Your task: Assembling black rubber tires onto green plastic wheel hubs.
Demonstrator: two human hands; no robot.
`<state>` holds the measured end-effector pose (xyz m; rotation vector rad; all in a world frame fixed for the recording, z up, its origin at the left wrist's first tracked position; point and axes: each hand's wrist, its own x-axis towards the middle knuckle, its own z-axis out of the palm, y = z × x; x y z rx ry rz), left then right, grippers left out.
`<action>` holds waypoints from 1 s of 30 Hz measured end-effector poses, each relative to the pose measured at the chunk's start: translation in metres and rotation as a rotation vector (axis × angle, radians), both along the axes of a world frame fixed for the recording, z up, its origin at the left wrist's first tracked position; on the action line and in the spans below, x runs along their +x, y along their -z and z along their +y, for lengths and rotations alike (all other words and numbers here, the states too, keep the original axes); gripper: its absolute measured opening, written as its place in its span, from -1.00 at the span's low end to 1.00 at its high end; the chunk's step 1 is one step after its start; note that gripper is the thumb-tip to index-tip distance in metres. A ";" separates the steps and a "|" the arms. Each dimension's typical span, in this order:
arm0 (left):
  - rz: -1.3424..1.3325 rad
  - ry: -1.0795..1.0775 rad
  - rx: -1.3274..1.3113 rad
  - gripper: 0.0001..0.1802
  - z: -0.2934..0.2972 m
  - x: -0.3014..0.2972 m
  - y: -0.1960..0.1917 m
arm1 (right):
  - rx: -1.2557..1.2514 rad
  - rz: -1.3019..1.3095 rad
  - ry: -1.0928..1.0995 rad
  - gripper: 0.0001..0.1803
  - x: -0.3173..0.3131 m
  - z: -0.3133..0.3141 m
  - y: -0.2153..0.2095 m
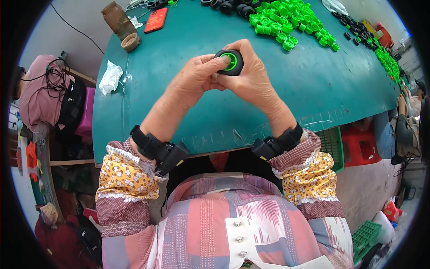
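Between both hands, above the green tabletop (pixel 192 31), is a small toy wheel (pixel 231 62), a black tyre around a bright green hub. My left hand (pixel 199 71) closes on its left side, the thumb pressed on the hub's face. My right hand (pixel 247 67) wraps the tyre from the right, its index finger over the top and its thumb below. Part of the tyre is hidden behind the fingers. Beyond my hands lies a large pile of loose green wheel hubs (pixel 286 20), with several black tyres (pixel 226 6) at its left.
A brown jar (pixel 117 21), its lid (pixel 130 42), a red flat box (pixel 156 20) and crumpled tissue (pixel 110 78) are on the table's left. At far right, more hubs (pixel 388 65) and tyres lie near another person's hand (pixel 402 105). A red stool (pixel 361 145) stands right.
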<state>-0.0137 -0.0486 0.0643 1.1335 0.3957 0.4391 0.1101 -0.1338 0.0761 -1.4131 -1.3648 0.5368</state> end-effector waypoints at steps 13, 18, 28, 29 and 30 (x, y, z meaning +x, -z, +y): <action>0.034 -0.044 0.081 -0.64 -0.003 0.000 -0.007 | 0.149 -0.151 0.116 -0.45 -0.001 0.011 0.020; -0.018 -0.060 0.100 -0.68 -0.005 -0.001 -0.005 | 0.144 -0.112 0.059 -0.43 -0.001 0.009 0.015; 0.086 0.016 0.125 -0.75 -0.005 -0.009 -0.008 | 0.052 -0.112 -0.027 -0.47 0.007 -0.001 0.004; 0.068 -0.014 0.095 -0.76 -0.006 -0.009 -0.006 | 0.040 -0.077 0.018 -0.47 0.004 -0.001 0.004; 0.055 -0.039 0.084 -0.77 -0.007 -0.007 -0.005 | 0.032 -0.101 0.052 -0.47 0.003 -0.001 0.003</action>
